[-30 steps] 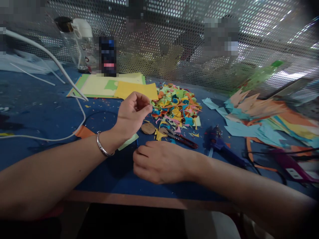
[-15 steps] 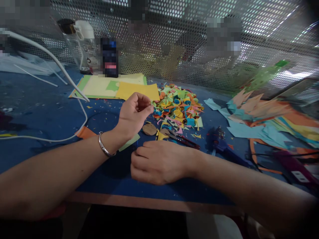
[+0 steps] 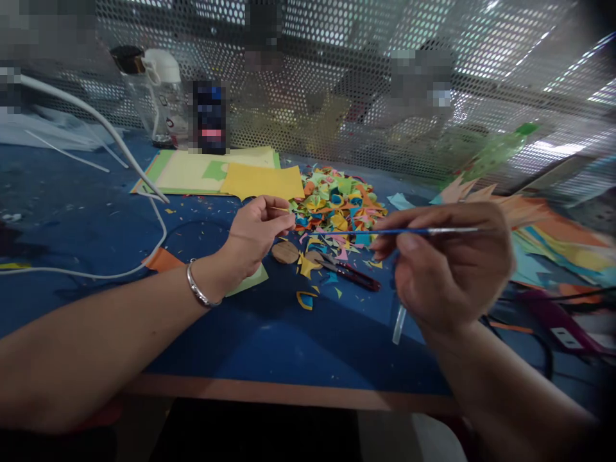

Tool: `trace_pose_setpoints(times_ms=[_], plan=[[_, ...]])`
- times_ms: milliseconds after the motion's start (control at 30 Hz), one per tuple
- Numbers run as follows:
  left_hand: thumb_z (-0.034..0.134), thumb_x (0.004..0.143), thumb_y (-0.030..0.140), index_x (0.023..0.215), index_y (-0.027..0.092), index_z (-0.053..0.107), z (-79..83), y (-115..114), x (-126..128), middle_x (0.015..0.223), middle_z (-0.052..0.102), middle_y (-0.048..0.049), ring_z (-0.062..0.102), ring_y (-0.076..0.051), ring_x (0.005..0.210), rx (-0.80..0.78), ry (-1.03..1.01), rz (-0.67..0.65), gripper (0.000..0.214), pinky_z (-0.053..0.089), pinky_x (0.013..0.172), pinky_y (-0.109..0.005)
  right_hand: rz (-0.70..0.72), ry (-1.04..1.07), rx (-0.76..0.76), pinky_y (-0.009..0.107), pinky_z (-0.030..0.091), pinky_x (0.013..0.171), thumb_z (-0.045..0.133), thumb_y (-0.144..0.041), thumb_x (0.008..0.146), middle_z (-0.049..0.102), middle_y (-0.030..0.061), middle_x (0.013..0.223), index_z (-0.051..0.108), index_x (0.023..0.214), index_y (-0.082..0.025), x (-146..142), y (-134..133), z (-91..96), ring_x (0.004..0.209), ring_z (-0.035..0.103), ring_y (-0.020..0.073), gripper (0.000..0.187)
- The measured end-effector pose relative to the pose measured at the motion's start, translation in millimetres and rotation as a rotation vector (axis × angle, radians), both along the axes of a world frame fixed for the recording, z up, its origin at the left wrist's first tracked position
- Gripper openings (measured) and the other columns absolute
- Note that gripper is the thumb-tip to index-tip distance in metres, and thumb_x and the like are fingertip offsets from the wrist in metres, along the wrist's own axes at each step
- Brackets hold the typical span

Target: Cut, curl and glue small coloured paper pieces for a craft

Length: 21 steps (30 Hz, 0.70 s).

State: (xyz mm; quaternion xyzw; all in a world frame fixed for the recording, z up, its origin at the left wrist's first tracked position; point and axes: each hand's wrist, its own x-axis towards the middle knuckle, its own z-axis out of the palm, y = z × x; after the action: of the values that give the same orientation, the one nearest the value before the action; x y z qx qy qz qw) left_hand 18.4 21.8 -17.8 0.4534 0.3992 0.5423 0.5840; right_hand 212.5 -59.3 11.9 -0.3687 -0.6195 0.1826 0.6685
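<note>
My right hand (image 3: 447, 276) is raised over the table. Between its thumb and fingers it pinches a thin paintbrush (image 3: 356, 233), whose blue handle points left and silver end points right. My left hand (image 3: 257, 240), with a silver bangle (image 3: 198, 285) at the wrist, has thumb and fingertips pressed together; anything between them is too small or hidden to make out. Under it lies a pale green paper piece (image 3: 249, 280). Beside it are a round wooden disc (image 3: 285, 252), red-handled snips (image 3: 353, 274) and a small blue-and-yellow paper piece (image 3: 306, 300).
A heap of colourful paper scraps (image 3: 337, 199) lies behind the hands, next to yellow paper (image 3: 264, 181). Bottles (image 3: 166, 96) and a phone (image 3: 210, 119) stand at the back. A white cable (image 3: 91, 109) crosses the left. A translucent stick (image 3: 399, 325) and a purple power strip (image 3: 553, 321) lie right.
My right hand has moved up and right from the table's front, turned over, and now shows the paintbrush. The small blue-and-yellow paper piece has come into view. My left hand has barely moved.
</note>
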Motion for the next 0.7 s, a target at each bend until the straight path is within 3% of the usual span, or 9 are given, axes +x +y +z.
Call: trace_pose_setpoints(times_ms=[133, 233, 367, 700], plan=[[0.074, 0.072, 0.007, 0.094, 0.015, 0.062, 2.7, -8, 2, 0.068, 0.065, 0.0016, 0.063, -0.009, 0.063, -0.107, -0.037, -0.066, 0.027, 0.048, 0.062, -0.022, 0.007, 0.162, -0.042, 0.027, 0.045, 0.041, 0.066, -0.017, 0.078, 0.072, 0.0001, 0.079, 0.059, 0.083, -0.026, -5, 12, 2.1, 0.051, 0.062, 0.0140, 0.013], [0.075, 0.073, 0.008, 0.098, 0.014, 0.064, 1.9, -14, 5, 0.075, 0.069, -0.0007, 0.066, -0.010, 0.066, -0.203, -0.065, -0.121, 0.029, 0.050, 0.062, -0.022, 0.046, 0.244, -0.134, 0.025, 0.045, 0.039, 0.065, -0.018, 0.077, 0.073, 0.0009, 0.078, 0.059, 0.082, -0.026, -7, 19, -0.8, 0.050, 0.060, 0.0133, 0.012], [0.074, 0.075, 0.008, 0.088, 0.014, 0.069, 0.7, -19, 9, 0.076, 0.069, -0.0013, 0.067, -0.009, 0.067, -0.302, -0.105, -0.168, 0.015, 0.050, 0.061, -0.020, 0.083, 0.355, -0.173, 0.023, 0.045, 0.038, 0.065, -0.017, 0.074, 0.071, -0.0003, 0.073, 0.058, 0.084, -0.023, -6, 24, -6.2, 0.049, 0.060, 0.0121, 0.014], [0.075, 0.073, 0.004, 0.078, 0.014, 0.068, 1.2, -26, 13, 0.072, 0.070, -0.0004, 0.068, -0.009, 0.062, -0.296, -0.200, -0.225, 0.014, 0.056, 0.068, -0.024, 0.083, 0.385, -0.238, 0.021, 0.046, 0.040, 0.064, -0.021, 0.079, 0.062, -0.0054, 0.066, 0.054, 0.080, -0.024, 2, 34, -17.9, 0.051, 0.062, 0.0113, 0.011]])
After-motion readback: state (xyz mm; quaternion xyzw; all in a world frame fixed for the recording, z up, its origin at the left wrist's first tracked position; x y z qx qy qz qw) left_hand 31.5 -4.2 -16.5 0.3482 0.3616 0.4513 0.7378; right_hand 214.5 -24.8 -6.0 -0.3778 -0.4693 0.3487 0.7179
